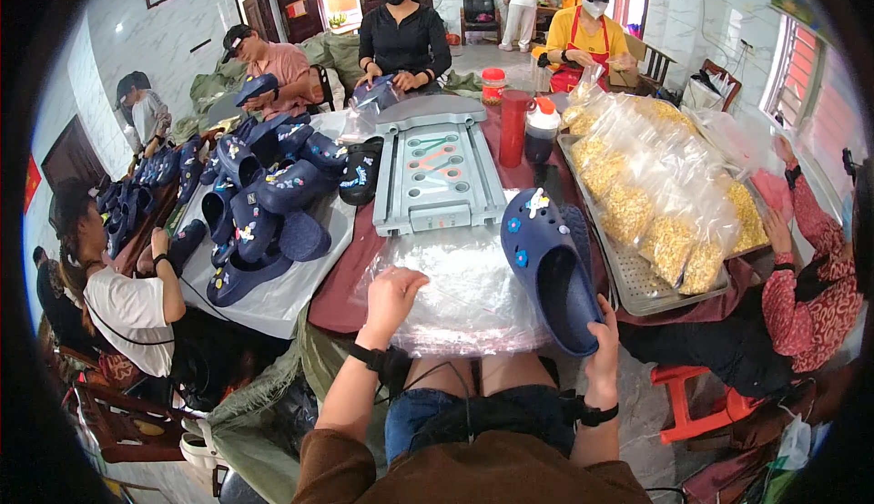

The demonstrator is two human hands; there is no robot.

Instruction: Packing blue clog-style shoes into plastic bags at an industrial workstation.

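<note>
My right hand (603, 338) grips the heel end of a dark blue clog (546, 272) with small charms on its toe, holding it above the table's front edge. My left hand (391, 293) rests with curled fingers on a stack of clear plastic bags (469, 296) lying on the dark red table (341, 290) in front of me. The clog sits just right of the bags. A watch band is on each wrist.
A grey plastic tray (435, 169) lies beyond the bags. A pile of blue clogs (259, 208) fills the table's left. Bags of yellow pieces (660, 190) sit on a metal tray (637, 290) at right. Red bottles (514, 126) stand behind. Several seated people surround the table.
</note>
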